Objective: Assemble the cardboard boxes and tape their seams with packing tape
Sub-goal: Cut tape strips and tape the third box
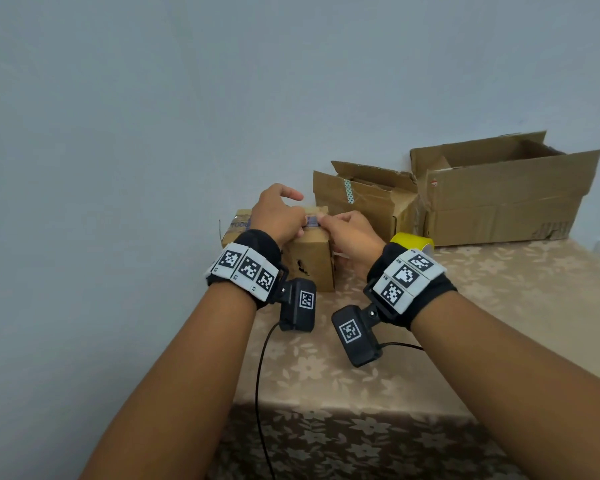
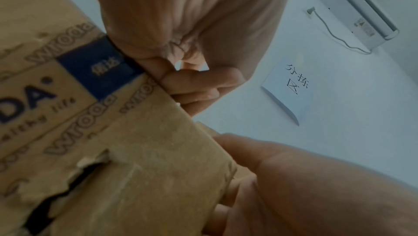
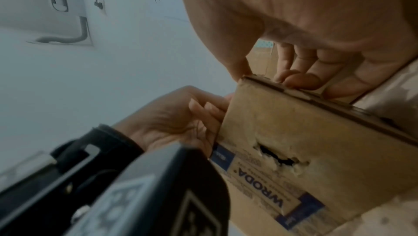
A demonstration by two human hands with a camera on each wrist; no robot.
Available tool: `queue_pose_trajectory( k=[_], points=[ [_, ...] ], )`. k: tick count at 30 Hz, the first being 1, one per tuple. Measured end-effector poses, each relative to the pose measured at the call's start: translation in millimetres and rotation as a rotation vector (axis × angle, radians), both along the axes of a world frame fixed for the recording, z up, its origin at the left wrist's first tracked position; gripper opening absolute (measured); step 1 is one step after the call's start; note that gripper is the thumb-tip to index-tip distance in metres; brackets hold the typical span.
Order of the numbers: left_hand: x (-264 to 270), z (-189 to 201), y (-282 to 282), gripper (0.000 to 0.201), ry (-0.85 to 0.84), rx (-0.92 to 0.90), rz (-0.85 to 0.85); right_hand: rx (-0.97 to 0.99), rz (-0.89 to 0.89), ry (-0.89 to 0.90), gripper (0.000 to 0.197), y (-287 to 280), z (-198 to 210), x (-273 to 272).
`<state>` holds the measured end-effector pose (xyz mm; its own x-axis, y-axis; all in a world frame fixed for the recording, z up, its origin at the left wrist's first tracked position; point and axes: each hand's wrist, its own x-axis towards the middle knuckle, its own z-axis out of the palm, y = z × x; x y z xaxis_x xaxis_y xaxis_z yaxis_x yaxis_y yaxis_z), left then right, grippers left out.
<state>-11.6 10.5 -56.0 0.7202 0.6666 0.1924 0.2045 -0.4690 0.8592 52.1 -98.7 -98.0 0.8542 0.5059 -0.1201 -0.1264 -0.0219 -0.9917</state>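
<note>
On the worktop: a small box (image 1: 309, 261) stands at the far left edge of the flowery worktop (image 1: 465, 323), close to the wall
Which way it points: its long side runs left to right along the top; the torn front face looks back at the person
Tape on it: a printed strip (image 2: 74, 86) with blue blocks runs across the front face and over the top
Left hand (image 1: 278, 216): on the top left of the box, fingers curled, thumb and finger pinching at the strip on the top edge
Right hand (image 1: 352, 237): on the top right corner, fingers curled round the box edge, fingertip touching the strip
Hands and box: the two hands nearly meet in the middle of the top, box just under them
Tape roll (image 1: 413, 242): yellow, just right of the right wrist
Other boxes: a middle box (image 1: 364, 202) and a big open box (image 1: 506, 195) stand behind, to the right
</note>
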Motion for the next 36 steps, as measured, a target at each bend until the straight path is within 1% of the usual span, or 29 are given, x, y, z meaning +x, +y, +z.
queue_pose_trajectory(
  k=[2, 3, 4, 8, 11, 14, 17, 19, 22, 25, 28, 30, 32, 34, 36],
  points=[
    [-1.1, 0.1, -1.4, 0.03, -0.007, -0.003, 0.008, 0.007, -0.048, -0.018, 0.048, 2.0, -4.2, -1.2],
    [-1.4, 0.0, -2.1, 0.029, -0.012, -0.009, 0.003, 0.007, -0.056, -0.028, 0.052, 2.2, -4.4, -1.2],
    [-1.8, -0.2, -2.5, 0.029, -0.015, -0.012, -0.005, 0.008, -0.053, -0.033, 0.052, 1.4, -2.7, -2.7],
    [-1.3, -1.3, -1.7, 0.03, -0.009, -0.003, -0.007, -0.01, -0.05, -0.031, 0.039, 0.3, -2.1, -0.2],
    [-0.9, 0.7, 0.7, 0.033, -0.025, -0.017, 0.0, -0.023, -0.019, -0.089, 0.025, -0.8, 4.9, -0.1],
    [-1.0, 4.7, 0.6, 0.034, -0.028, -0.008, -0.011, -0.045, 0.001, -0.166, 0.021, -11.8, 20.6, -0.4],
    [-0.9, 8.9, -3.9, 0.034, -0.01, 0.04, -0.021, -0.059, 0.008, -0.235, 0.011, -35.6, 41.2, 1.7],
    [0.3, 11.1, -7.5, 0.034, -0.007, 0.086, -0.013, -0.064, 0.033, -0.266, 0.012, -55.3, 55.1, 5.8],
    [1.5, 15.6, -17.8, 0.032, -0.004, 0.155, -0.018, -0.087, 0.012, -0.257, 0.015, -82.4, 64.3, 17.3],
    [3.0, 20.9, -35.7, 0.021, -0.025, 0.242, -0.065, -0.11, -0.038, -0.224, 0.017, -105.0, 60.2, 29.7],
    [7.0, 23.9, -60.9, 0.008, -0.042, 0.274, -0.138, -0.183, -0.095, -0.25, 0.017, -123.1, 50.1, 42.6],
    [11.7, 22.9, -78.6, 0.011, 0.005, 0.259, -0.207, -0.265, -0.13, -0.265, 0.017, -134.8, 42.5, 49.7],
    [17.4, 17.4, -93.2, 0.019, 0.102, 0.214, -0.281, -0.357, -0.148, -0.26, 0.016, -144.6, 33.1, 55.7],
    [23.9, 7.9, -104.4, 0.026, 0.208, 0.179, -0.328, -0.467, -0.14, -0.232, 0.025, -152.8, 23.4, 60.4],
    [29.3, -0.9, -110.1, 0.028, 0.265, 0.183, -0.332, -0.519, -0.088, -0.173, 0.033, -158.1, 18.4, 62.6]
  ],
)
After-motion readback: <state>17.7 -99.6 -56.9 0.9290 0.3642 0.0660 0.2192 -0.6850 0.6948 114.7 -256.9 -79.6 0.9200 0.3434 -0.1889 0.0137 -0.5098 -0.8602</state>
